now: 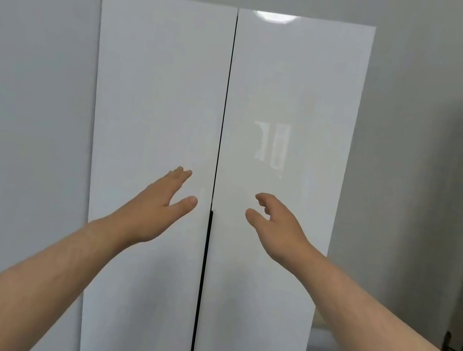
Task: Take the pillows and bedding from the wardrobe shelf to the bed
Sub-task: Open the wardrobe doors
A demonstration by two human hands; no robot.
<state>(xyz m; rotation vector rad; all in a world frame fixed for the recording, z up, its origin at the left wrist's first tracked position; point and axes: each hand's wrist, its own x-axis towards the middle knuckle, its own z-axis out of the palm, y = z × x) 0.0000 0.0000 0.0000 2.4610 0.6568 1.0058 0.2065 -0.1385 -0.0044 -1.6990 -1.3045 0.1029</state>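
I am at the opening step: both doors of the wardrobe are closed, so the pillows and bedding are hidden, presumably on the shelf behind. My left hand reaches with straight, released fingers just beside the middle seam. My right hand is loosely curled and holds nothing; next, I judge, each hand must catch a door edge and pull.

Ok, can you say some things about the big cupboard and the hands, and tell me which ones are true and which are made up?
1. The wardrobe is white and shiny. True.
2. It stands wide open. False: both doors are closed and meet in the middle.
3. The left hand and the right hand reach towards the middle of the wardrobe. True.
4. The left hand holds a pillow. False: it holds nothing, and its fingers are straight.
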